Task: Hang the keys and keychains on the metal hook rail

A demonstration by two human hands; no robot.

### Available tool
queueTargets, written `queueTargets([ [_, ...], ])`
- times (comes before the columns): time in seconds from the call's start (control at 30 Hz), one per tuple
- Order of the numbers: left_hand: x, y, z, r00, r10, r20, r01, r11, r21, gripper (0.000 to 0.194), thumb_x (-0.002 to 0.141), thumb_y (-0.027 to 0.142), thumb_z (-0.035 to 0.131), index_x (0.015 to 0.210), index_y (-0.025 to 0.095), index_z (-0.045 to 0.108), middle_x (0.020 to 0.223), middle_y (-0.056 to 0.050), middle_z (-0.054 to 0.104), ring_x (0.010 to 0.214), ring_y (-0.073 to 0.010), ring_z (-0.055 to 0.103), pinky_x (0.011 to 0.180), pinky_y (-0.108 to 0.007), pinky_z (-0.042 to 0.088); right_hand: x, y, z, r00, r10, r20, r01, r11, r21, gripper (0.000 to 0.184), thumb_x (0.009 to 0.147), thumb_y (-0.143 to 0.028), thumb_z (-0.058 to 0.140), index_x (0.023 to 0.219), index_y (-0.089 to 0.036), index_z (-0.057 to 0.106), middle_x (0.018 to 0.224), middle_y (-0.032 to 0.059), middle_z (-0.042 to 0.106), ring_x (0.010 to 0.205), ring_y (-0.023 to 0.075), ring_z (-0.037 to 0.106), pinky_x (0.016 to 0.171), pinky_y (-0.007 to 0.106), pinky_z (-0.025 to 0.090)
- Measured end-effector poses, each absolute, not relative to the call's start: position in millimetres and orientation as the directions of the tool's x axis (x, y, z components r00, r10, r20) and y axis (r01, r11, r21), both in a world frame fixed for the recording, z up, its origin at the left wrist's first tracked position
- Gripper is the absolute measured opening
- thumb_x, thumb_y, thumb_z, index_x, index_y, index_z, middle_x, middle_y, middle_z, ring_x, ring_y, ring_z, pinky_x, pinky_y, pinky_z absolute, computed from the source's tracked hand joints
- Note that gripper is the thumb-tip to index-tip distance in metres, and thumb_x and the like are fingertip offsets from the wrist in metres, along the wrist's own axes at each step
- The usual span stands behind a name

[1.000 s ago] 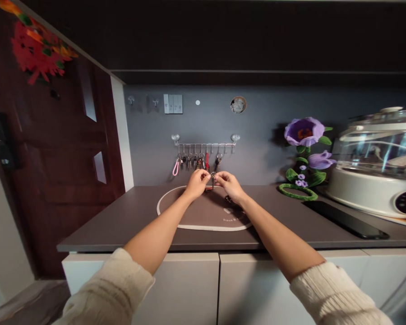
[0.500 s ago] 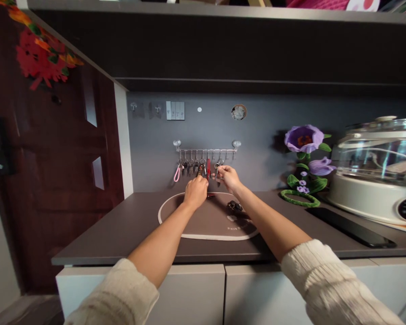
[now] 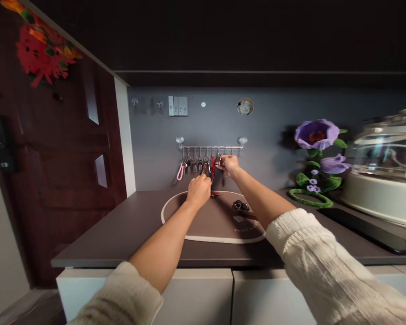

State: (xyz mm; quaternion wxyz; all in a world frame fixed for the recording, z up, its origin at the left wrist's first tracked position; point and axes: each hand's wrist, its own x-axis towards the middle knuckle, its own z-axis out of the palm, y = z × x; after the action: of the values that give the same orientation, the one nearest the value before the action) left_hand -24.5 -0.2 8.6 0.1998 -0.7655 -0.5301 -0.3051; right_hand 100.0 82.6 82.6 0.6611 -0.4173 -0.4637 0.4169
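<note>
A metal hook rack [image 3: 211, 147] on the grey wall carries several bunches of keys [image 3: 195, 164]. A pink loop strap [image 3: 180, 172] hangs at its left end and a red key holder [image 3: 213, 167] nearer the middle. My right hand [image 3: 230, 165] is raised to the hooks right of the red holder, fingers pinched on a key ring that they partly cover. Lower and to the left, my left hand [image 3: 199, 190] is closed just below a dark brown fob [image 3: 205, 169]; what its fingers hold, if anything, is hidden. Another bunch of keys [image 3: 240, 206] lies on the brown mat [image 3: 213, 225].
A small red item [image 3: 215, 194] lies at the mat's back edge. Rightward stand purple artificial flowers [image 3: 316, 135], a black phone [image 3: 365, 229] and a white appliance with a clear cover [image 3: 385, 180]. A dark shelf [image 3: 243, 40] overhangs the counter [image 3: 122, 234].
My right hand has risen slightly toward the hooks, and the key ring in it is now more covered. My left hand stays in about the same place. The view has shifted a little.
</note>
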Motion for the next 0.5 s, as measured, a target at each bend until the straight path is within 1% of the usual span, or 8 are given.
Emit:
queueTargets([
  [0.17, -25, 2, 8, 0.262, 0.687, 0.678, 0.932, -0.361, 0.005, 0.027, 0.087, 0.024, 0.031, 0.09, 0.018, 0.057, 0.094, -0.008, 0.054, 0.093, -0.0181, 0.05, 0.082, -0.032, 0.038, 98, 84, 82, 0.197, 0.949, 0.247, -0.162, 0.28, -0.946, 0.015, 0.079, -0.005, 0.039, 0.069, -0.014, 0.048, 0.049, -0.0003, 0.05, 0.047, 0.0079, 0.054, 0.048, 0.021, 0.052],
  [0.33, -26, 4, 7, 0.272, 0.679, 0.682, 0.93, -0.367, -0.004, 0.026, 0.086, 0.024, 0.032, 0.089, 0.017, 0.057, 0.094, -0.008, 0.053, 0.093, -0.0186, 0.05, 0.081, -0.032, 0.038, 99, 87, 77, 0.205, 0.953, 0.222, -0.18, 0.26, -0.949, 0.013, 0.079, -0.005, 0.041, 0.07, -0.013, 0.047, 0.051, 0.0, 0.052, 0.046, 0.0075, 0.054, 0.047, 0.021, 0.052],
  [0.5, -27, 5, 7, 0.277, 0.68, 0.679, 0.931, -0.365, -0.014, 0.026, 0.086, 0.023, 0.032, 0.088, 0.017, 0.057, 0.093, -0.008, 0.054, 0.092, -0.019, 0.051, 0.08, -0.032, 0.039, 101, 91, 69, 0.186, 0.954, 0.235, -0.172, 0.267, -0.948, 0.011, 0.078, -0.007, 0.045, 0.071, -0.015, 0.047, 0.051, -0.002, 0.051, 0.047, 0.0067, 0.054, 0.047, 0.02, 0.052],
])
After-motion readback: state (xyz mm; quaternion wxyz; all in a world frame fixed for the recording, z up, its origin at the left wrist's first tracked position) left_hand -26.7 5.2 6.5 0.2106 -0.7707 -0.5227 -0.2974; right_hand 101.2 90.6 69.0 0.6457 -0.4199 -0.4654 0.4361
